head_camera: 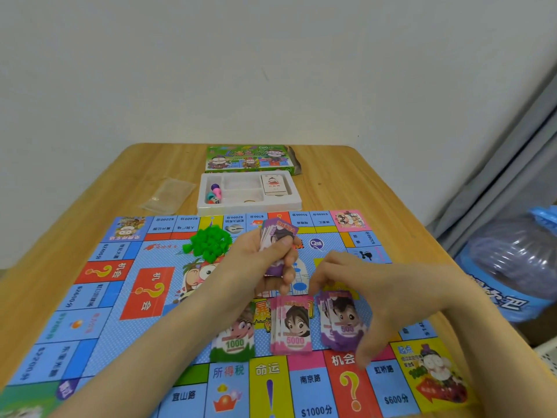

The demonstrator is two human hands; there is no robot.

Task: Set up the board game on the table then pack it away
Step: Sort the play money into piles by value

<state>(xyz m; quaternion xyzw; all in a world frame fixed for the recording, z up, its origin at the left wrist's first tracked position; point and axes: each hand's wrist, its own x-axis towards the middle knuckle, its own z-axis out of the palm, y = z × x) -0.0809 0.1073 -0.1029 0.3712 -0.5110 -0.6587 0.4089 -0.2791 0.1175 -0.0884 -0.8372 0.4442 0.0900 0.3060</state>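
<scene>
A colourful game board [99, 297] lies spread over the wooden table. My left hand [259, 260] grips a wad of purple play money [275, 236] upright above the board's middle. My right hand [370, 300] hovers with fingers bent over a purple 500 stack [342, 324]; whether it touches the notes I cannot tell. Left of that lie a pink 5000 stack [294, 325] and a green 1000 stack [233, 339]. A heap of green houses [208, 242] sits at the board's far side.
A white plastic tray [289, 203] behind the board holds pawns, a die [214, 194] and a card deck [274, 184]. The green game box [248, 158] stands behind it. A clear bag [168, 194] lies at left. A blue plastic container [509, 267] sits off the table's right edge.
</scene>
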